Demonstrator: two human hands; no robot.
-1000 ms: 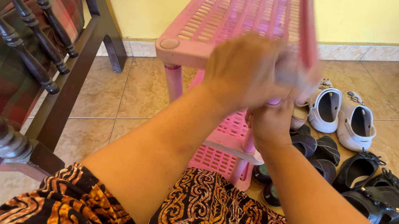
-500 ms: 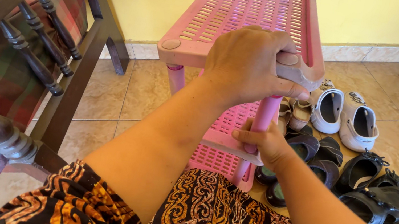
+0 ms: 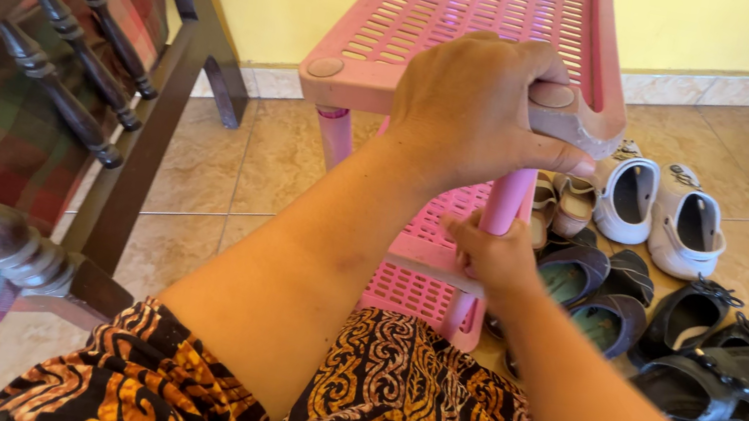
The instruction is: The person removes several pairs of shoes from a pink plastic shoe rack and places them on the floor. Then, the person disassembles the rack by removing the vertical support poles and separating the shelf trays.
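While the left hand (image 3: 471, 115) lies clamped over the near right corner of the pink slotted plastic shelf rack (image 3: 467, 23), its palm pressing down on the top tier and its thumb hooked under the rim, the right hand (image 3: 489, 255) wraps its fingers closed around the lower end of the round pink plastic post (image 3: 506, 202) just where that post meets the middle tier; the two grips seem set against each other, one holding the top shelf down onto the post, the other steadying the post upright in its socket. The rack stands on the beige tiled floor (image 3: 228, 176) straight ahead of the person's patterned orange-and-black lap (image 3: 364, 392), between a dark wooden chair with plaid cushions (image 3: 31, 82) on the left and a scatter of white clogs (image 3: 660, 203) and black sandals (image 3: 723, 370) on the right. A second ago the top tier was a tilted blur with both hands bunched together at the post's upper end; half a second ago it had settled level, and since then the right hand has stayed low on the post while the left keeps its hold on the corner.
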